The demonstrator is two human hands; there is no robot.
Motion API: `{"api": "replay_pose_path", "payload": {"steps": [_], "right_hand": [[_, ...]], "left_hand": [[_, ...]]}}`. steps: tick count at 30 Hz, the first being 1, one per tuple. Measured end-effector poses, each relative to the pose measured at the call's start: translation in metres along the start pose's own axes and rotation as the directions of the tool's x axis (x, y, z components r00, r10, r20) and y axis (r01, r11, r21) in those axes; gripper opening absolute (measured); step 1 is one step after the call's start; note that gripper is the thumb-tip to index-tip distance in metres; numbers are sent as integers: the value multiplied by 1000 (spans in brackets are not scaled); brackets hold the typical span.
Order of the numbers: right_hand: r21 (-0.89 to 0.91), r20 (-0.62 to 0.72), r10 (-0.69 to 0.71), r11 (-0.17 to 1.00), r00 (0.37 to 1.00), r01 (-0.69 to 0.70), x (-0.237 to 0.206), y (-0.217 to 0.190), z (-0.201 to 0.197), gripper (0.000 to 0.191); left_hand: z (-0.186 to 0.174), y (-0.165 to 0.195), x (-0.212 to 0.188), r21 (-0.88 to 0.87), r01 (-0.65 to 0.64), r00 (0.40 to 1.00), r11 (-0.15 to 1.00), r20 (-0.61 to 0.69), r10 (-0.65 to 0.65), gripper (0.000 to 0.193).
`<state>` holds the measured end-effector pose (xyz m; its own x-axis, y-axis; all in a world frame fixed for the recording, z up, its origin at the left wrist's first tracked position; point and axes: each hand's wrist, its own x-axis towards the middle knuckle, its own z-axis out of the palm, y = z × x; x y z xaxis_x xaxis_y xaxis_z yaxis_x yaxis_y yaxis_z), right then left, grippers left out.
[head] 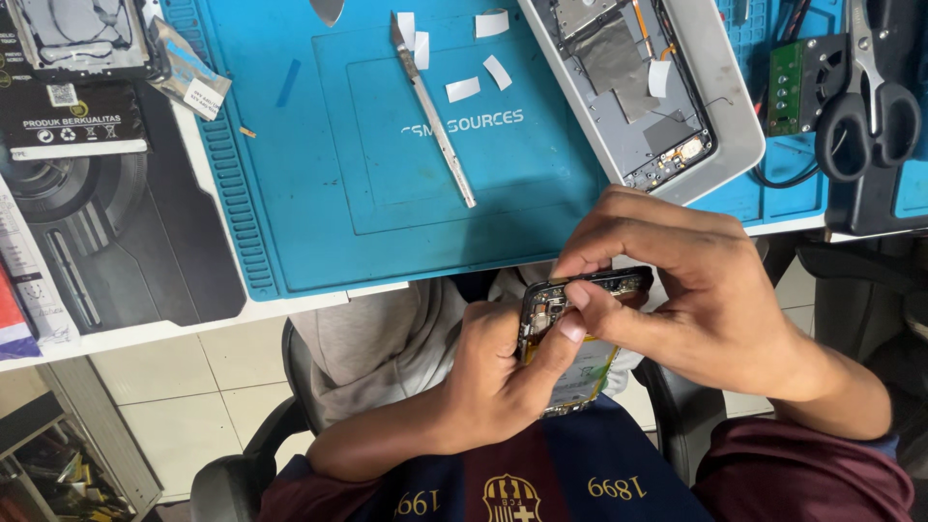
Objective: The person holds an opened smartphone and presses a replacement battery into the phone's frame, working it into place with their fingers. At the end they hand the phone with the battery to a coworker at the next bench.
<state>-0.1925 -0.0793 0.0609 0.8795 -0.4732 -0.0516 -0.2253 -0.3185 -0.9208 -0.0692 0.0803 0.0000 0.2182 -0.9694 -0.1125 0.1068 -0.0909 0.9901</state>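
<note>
An opened phone body (570, 372), back cover off and dark circuit parts showing, is held over my lap below the table edge. My left hand (493, 372) grips it from the left, thumb laid along its face. My right hand (696, 290) curls over the phone's top edge, with thumb and forefinger pinching at the upper inner parts. Both hands touch the phone.
A blue work mat (319, 193) covers the table, with a metal craft knife (433, 111) and white tape strips (464, 89). A white tray (735, 106) holds another opened phone. Black scissors (870, 92) and a green circuit board (788, 85) lie at right. Dark packaging (72, 116) lies left.
</note>
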Motion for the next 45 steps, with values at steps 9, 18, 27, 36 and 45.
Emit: {"api": "replay_pose_path", "payload": {"steps": [9,18,27,36,45], "right_hand": [[-17,-3,7,1000,1000,-7,2,-2,1,16],[327,70,142,932,987,-157,-14,4,-11,54],[439,-257,167,897,952,-39,-47,15,46,72],[556,-280,217,831,935,-27,-52,16,54,66],[582,-266,263,811,927,-63,-54,13,53,66]], "left_hand": [[-5,2,2,-118,32,999,993,33,-29,31],[-14,12,9,-457,221,975,862,120,-186,35],[-13,11,7,-305,104,994,947,7,-107,32],[-10,14,1,-124,22,999,992,-21,-25,29],[-10,17,1,-47,-1,1000,999,-16,0,26]]}}
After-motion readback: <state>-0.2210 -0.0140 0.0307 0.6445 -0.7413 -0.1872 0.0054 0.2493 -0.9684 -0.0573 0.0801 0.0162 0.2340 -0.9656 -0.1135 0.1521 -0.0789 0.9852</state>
